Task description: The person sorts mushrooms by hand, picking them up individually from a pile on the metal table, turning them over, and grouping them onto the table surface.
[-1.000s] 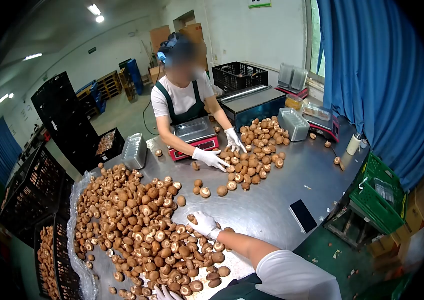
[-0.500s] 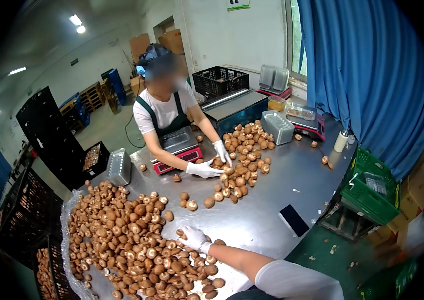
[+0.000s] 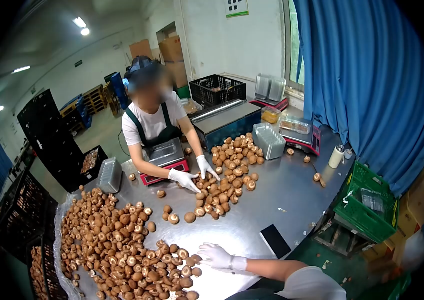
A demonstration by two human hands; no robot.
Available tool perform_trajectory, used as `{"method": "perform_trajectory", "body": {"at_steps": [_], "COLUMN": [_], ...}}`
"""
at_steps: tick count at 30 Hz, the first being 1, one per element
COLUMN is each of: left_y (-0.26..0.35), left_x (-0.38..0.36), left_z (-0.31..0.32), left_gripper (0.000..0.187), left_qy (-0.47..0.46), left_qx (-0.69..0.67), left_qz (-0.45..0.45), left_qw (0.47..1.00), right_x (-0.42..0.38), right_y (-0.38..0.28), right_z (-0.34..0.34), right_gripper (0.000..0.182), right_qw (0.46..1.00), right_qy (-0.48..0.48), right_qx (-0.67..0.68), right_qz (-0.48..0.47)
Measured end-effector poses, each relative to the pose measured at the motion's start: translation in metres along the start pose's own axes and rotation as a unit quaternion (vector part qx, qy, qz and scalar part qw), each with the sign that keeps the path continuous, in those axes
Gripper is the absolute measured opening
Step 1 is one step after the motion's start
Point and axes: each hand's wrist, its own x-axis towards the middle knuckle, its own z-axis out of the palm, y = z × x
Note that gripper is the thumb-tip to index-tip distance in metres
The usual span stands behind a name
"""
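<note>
My right hand (image 3: 217, 256), in a white glove, is low over the steel table (image 3: 252, 227) at the right edge of a large heap of brown shiitake mushrooms (image 3: 117, 235). Its fingers point left, somewhat apart, with the tips right at a mushroom (image 3: 196, 258) on the heap's rim. My left hand is out of view. Across the table, a co-worker's two gloved hands (image 3: 184, 179) are at a second pile of mushrooms (image 3: 232, 175).
A phone (image 3: 275, 241) lies right of my hand. The co-worker stands behind a scale (image 3: 164, 159). Clear plastic trays (image 3: 269, 141), another scale (image 3: 302, 137) and a white bottle (image 3: 336, 156) stand farther back. A green crate (image 3: 369, 200) is beyond the table's right edge.
My right hand has drawn back from the heap, and its fingers have opened from around a mushroom. The co-worker's hands have spread apart over the second pile. The whole view has shifted slightly.
</note>
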Motion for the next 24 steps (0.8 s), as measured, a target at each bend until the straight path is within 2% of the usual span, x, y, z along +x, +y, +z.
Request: {"method": "perform_trajectory", "body": {"at_steps": [4,6,7,9,10,15,17,18,19,21,23,24], "left_y": [0.006,0.002,-0.001,-0.005,-0.006,-0.016,-0.020,-0.022,-0.024,-0.027,-0.031,-0.032], "left_x": [-0.006,-0.004,-0.004,-0.001,0.000,0.005,0.006,0.007,0.007,0.008,0.008,0.007], "left_z": [0.008,0.008,0.009,0.007,0.008,0.006,0.005,0.005,0.004,0.004,0.004,0.005], "left_gripper": [0.043,0.042,0.042,0.042,0.042,0.041,0.041,0.041,0.041,0.041,0.041,0.040], "left_qy": [0.017,0.028,0.033,0.044,0.049,0.070,0.078,0.082,0.087,0.096,0.103,0.108], "left_qx": [0.012,0.020,0.026,0.030,0.033,0.053,0.063,0.065,0.070,0.077,0.086,0.088], "left_qz": [-0.047,-0.072,-0.083,-0.105,-0.115,-0.163,-0.177,-0.184,-0.191,-0.204,-0.217,-0.225], "left_qw": [0.999,0.997,0.996,0.993,0.992,0.983,0.979,0.977,0.975,0.971,0.967,0.964], "right_x": [-0.054,-0.065,-0.068,-0.067,-0.064,0.000,0.033,0.050,0.068,0.099,0.122,0.126], "right_y": [0.052,0.062,0.069,0.101,0.117,0.181,0.216,0.236,0.250,0.290,0.307,0.312], "right_z": [-0.045,-0.078,-0.087,-0.102,-0.109,-0.159,-0.170,-0.172,-0.173,-0.166,-0.160,-0.158], "right_gripper": [0.032,0.026,0.025,0.026,0.026,0.026,0.026,0.026,0.025,0.024,0.023,0.023], "right_qw": [0.996,0.989,0.974,0.974,0.973,0.946,0.943,0.939,0.934,0.925,0.907,0.909], "right_qy": [0.070,0.089,0.069,0.073,0.122,0.234,0.287,0.286,0.278,0.258,0.248,0.244], "right_qx": [0.001,0.020,0.071,0.008,0.031,0.084,0.023,0.026,-0.037,-0.076,-0.107,-0.107], "right_qz": [0.056,0.117,0.202,0.213,0.192,0.207,0.168,0.191,0.222,0.269,0.322,0.320]}}
